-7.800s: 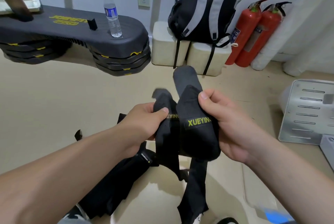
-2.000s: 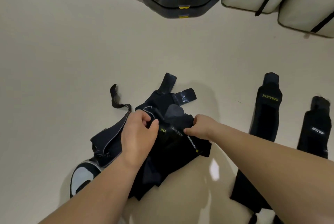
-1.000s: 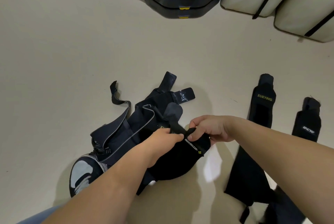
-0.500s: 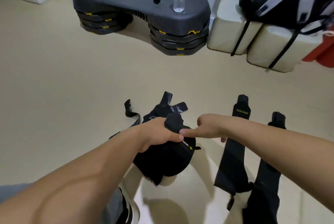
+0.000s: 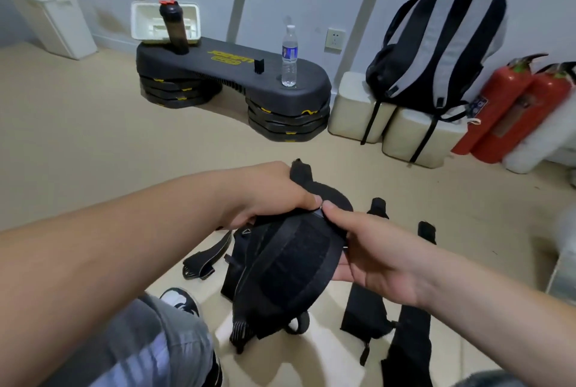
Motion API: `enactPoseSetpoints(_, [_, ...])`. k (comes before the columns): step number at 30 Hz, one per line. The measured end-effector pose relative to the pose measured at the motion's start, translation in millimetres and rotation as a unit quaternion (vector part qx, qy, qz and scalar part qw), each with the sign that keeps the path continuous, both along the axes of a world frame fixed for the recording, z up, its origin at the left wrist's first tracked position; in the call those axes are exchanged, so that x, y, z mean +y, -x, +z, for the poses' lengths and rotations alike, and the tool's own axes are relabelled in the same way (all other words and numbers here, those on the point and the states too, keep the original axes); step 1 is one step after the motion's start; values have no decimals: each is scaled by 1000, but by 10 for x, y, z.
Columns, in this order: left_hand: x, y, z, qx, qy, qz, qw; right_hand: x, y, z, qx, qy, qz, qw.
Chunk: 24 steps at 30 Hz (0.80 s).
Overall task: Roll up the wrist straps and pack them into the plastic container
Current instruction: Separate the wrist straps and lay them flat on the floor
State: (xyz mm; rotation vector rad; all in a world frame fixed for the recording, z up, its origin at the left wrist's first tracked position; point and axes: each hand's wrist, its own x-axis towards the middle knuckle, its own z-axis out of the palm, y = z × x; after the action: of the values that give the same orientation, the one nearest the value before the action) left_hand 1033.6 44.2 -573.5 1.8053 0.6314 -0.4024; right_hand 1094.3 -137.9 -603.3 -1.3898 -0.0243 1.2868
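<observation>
A black wrist strap with a wide velcro patch is lifted off the floor in front of me, curved into a loop. My left hand grips its upper left edge. My right hand pinches its top edge with thumb and finger and supports it from the right. Two more black straps lie flat on the floor at the right. Further black straps lie in a heap under the held one. A white plastic container stands on the step bench at the back.
A black step bench carries a water bottle and a dark shaker bottle. A striped backpack sits on white blocks by the wall. Red fire extinguishers stand at the right, a white bin at the far left. My shoe is beside the heap.
Both hands have lifted the strap off the heap and turned it so the velcro side faces me. The view has tilted up to show the wall and bench.
</observation>
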Motion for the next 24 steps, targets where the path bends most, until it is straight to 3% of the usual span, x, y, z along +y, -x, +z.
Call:
enactPoseSetpoints(3, [-125,145,-25,-22,9,8,1000,-40,179,15,9,-35,-45,998])
enactPoseSetpoints(6, [-227,212,-209,-37,17,19,999,-4,245,-127,-68,-9,-78,995])
enactPoseSetpoints(14, [174,-40,-114,-59,16,-101,993,22,-271,-166,-206,-6,-113,972])
enactPoseSetpoints(24, [364,-203,-257,-75,23,-23,997,129,-446,-221,-171,-135,16,976])
